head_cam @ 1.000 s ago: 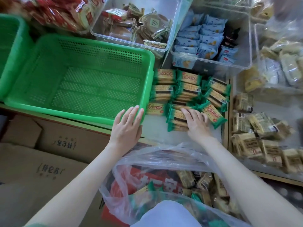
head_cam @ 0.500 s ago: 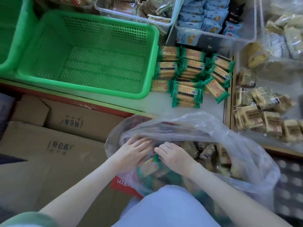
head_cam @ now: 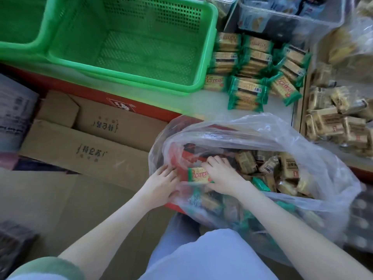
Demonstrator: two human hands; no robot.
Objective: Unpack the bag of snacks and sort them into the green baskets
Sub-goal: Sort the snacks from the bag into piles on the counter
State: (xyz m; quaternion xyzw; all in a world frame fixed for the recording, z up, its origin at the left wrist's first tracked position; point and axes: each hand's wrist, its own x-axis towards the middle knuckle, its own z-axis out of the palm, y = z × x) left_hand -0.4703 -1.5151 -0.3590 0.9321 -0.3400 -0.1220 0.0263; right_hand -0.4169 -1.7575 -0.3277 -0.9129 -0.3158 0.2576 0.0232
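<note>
The green basket (head_cam: 129,47) sits far ahead of both grips and a little to the left, past the bag's mouth; no pack shows on its perforated floor. The clear plastic bag (head_cam: 268,136) surrounds the grips, its mouth open toward the person and its load of mixed snacks lying mostly to the right of the right grip. Ahead and to the right, on the tabletop (head_cam: 210,103), a stack of green-edged cracker packs (head_cam: 250,69) lies just beside the basket's right wall.

One matching cracker pack (head_cam: 198,175) lies between the two grips, its long axis running across from one to the other, printed face up. The right grip (head_cam: 222,175) is closed on the pack's right end, fingers curled over the top and thumb at the lower edge. The left grip (head_cam: 161,183) has fairly straight, spread fingers resting on the bag at the pack's left end; I cannot tell whether film lies between them and the wrapper.

So the right grip has the pack, and I judge that the lift goes forward, clearing the bag's far rim.
</note>
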